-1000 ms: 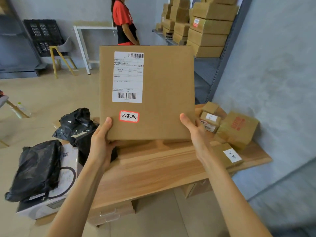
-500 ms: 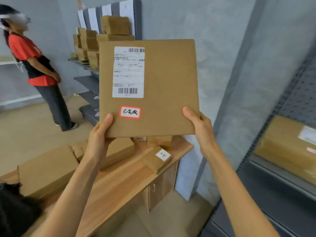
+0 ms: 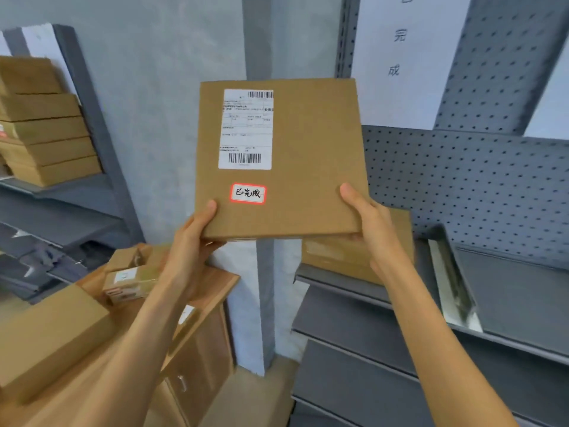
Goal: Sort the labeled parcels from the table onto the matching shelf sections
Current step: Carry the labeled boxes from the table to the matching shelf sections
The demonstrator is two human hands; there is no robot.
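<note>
I hold a flat brown cardboard parcel (image 3: pixel 311 155) upright in front of me, with a white shipping label and a small red-framed handwritten sticker on its face. My left hand (image 3: pixel 192 238) grips its lower left corner, thumb on the front. My right hand (image 3: pixel 371 223) grips the lower right corner the same way. Behind it stands a grey metal shelf (image 3: pixel 345 283) with a pegboard back and a white paper sign (image 3: pixel 397 53) carrying matching characters. A brown box (image 3: pixel 335 257) lies on that shelf, partly hidden by the parcel and my right hand.
The wooden table (image 3: pixel 221 282) at lower left holds several cardboard boxes (image 3: pixel 52 334). Another grey shelf (image 3: pixel 77 192) at far left carries stacked brown boxes (image 3: pixel 43 131). A grey pillar (image 3: pixel 264 303) stands between table and right shelf. A metal divider (image 3: pixel 452 288) splits the right shelf.
The view has swung right from the table toward the grey pegboard shelf. The parcel stays in both hands. The person in red has left the view.
</note>
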